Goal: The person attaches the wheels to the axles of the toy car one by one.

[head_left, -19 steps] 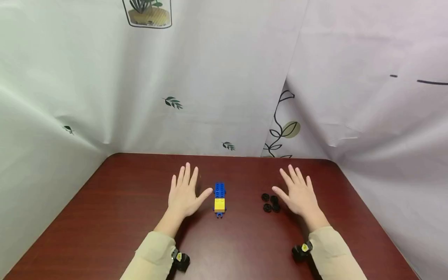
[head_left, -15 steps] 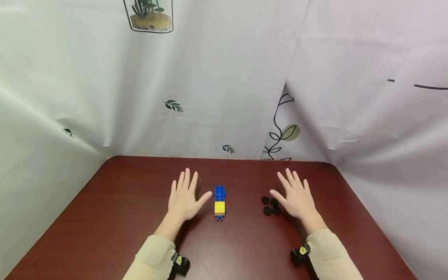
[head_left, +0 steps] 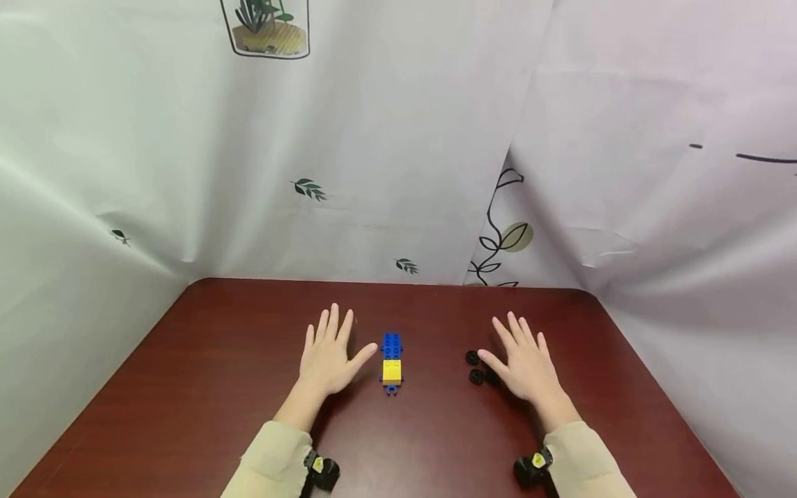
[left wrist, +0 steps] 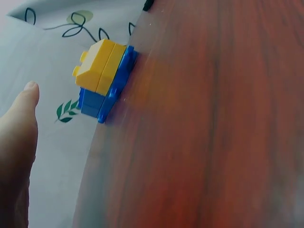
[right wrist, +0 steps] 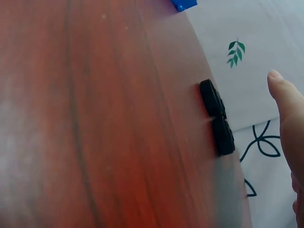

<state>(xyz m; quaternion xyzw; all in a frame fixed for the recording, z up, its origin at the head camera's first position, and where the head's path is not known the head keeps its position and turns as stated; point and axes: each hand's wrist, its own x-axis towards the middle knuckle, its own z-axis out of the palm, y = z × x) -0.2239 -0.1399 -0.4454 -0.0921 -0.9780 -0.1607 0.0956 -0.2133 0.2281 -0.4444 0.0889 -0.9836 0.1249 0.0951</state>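
Observation:
A toy brick vehicle (head_left: 391,372) lies lengthwise near the middle of the table, with a studded blue base and yellow bricks on its near half. In the left wrist view the brick vehicle (left wrist: 102,69) shows blue axle stubs along its side. My left hand (head_left: 326,356) is spread flat, its thumb tip just left of the blue part. My right hand (head_left: 528,363) is likewise spread, holding nothing. Its thumb overlaps several small black wheels (head_left: 476,376), hiding part of the group. Two of the black wheels (right wrist: 222,135) appear beside the thumb in the right wrist view.
The dark red-brown wooden table (head_left: 249,387) has rounded far corners. White printed cloth (head_left: 373,138) hangs behind it and along both sides. A small black camera (head_left: 326,474) sits at the left wrist, and another camera (head_left: 529,472) at the right.
My right hand has shifted left and a little nearer, now covering part of the wheels. The left hand stays beside the brick vehicle. The whole head view has tipped slightly upward.

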